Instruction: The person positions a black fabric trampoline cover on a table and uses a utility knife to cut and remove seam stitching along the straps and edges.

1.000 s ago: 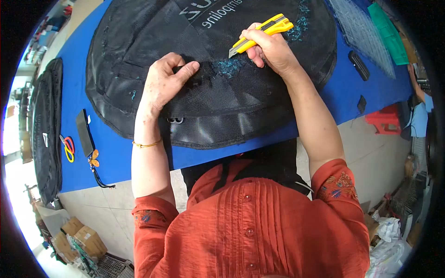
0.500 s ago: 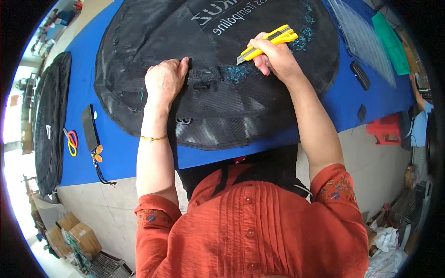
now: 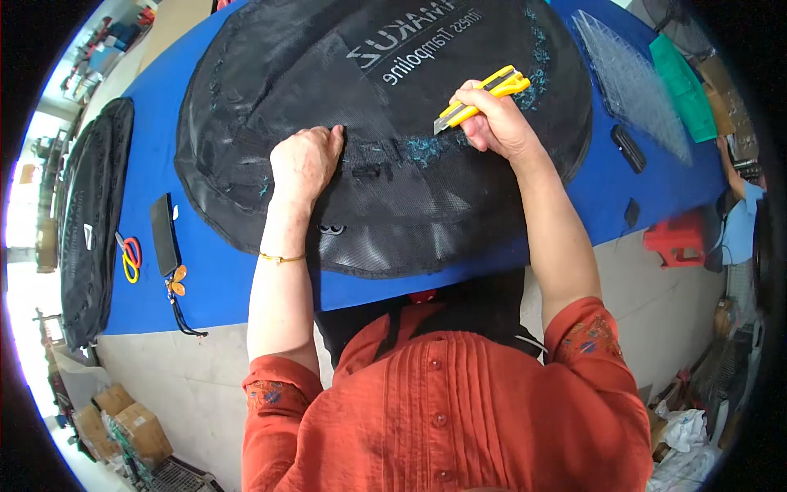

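A large round black bag point(image 3: 410, 197), with white lettering that includes "Fitness Trampoline", lies flat across the table. My left hand point(image 3: 306, 164) is closed, its curled fingers gripping the bag's fabric left of a rough seam. My right hand point(image 3: 498, 123) grips a yellow utility knife point(image 3: 502, 84), its blade out and pointing down to the left. Just below the blade sits a patch of loose blue thread bits point(image 3: 424, 149) on the bag. More blue thread bits point(image 3: 537, 61) are scattered along the bag's upper right edge.
The blue-covered table point(image 3: 221, 279) carries scissors point(image 3: 129, 258), a phone point(image 3: 164, 234) with a strap, a black handle-like item point(image 3: 629, 148) and a clear plastic sheet point(image 3: 631, 82). A second folded black bag point(image 3: 94, 221) stands at left. A red stool point(image 3: 676, 239) is on the right.
The knife blade has lifted slightly off the blue thread bits and shifted right. My left hand keeps its hold on the bag. The whole view has tilted slightly.
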Tool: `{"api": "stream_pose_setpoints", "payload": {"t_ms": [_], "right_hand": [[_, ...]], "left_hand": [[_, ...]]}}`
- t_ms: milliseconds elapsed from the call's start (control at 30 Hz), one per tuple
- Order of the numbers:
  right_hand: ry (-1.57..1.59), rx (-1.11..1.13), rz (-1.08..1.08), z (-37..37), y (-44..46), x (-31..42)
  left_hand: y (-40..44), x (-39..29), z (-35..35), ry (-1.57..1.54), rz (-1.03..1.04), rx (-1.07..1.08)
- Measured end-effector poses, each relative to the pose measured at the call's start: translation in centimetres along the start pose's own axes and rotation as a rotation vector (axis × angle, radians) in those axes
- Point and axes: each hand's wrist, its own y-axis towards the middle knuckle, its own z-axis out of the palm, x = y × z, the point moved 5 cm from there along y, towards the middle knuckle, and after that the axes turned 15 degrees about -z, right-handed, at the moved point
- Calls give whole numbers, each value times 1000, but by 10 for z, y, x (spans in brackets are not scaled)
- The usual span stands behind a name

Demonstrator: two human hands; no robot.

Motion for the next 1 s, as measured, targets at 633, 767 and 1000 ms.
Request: {"api": "stream_pose_setpoints", "payload": {"t_ms": [633,767,1000], "right_hand": [[-9,-134,-77,2,-3,-2],[39,-107,-99,1,-2,-4],[-25,-34,-143,-2,-2,-9]], "left_hand": [[1,3,-17,-32,4,-232],[-5,-28,-69,-463,31,-208],[-101,-145,-198,-1050,1167,687]]}}
